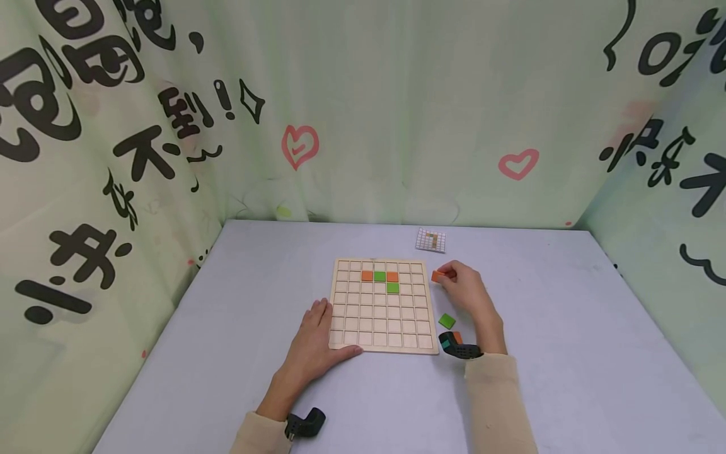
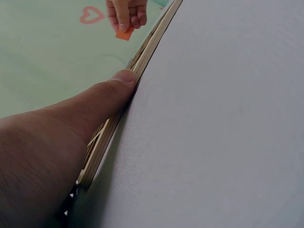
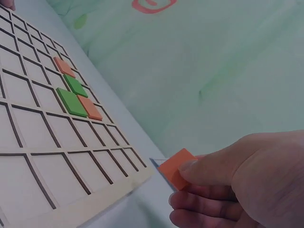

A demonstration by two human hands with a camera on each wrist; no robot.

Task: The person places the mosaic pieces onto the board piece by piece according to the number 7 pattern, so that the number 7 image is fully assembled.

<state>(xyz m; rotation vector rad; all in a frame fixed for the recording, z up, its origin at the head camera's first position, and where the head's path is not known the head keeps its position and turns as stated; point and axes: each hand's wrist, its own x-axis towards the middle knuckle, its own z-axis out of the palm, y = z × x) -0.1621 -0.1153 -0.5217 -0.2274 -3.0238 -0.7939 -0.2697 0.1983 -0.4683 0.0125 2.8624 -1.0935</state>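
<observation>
A square wooden grid board (image 1: 386, 351) lies on the table. In its second row from the back sit an orange tile (image 1: 367, 275), a green tile (image 1: 380, 276) and another orange tile (image 1: 392, 277); a second green tile (image 1: 393, 288) sits just in front of the latter. My left hand (image 1: 309, 340) rests at the board's front left corner, fingers straight along the left side, thumb on the front edge. Beyond the board's right edge, my right hand (image 1: 466, 289) pinches an orange square tile (image 3: 171, 168) between thumb and fingers, held tilted.
A loose green tile (image 1: 447, 321) lies right of the board, with an orange tile (image 1: 457, 337) partly hidden behind the black right wrist device (image 1: 462, 350). Behind the board's back right corner is a small card with a grid pattern (image 1: 424, 241). Printed curtains (image 1: 397, 126) surround the table.
</observation>
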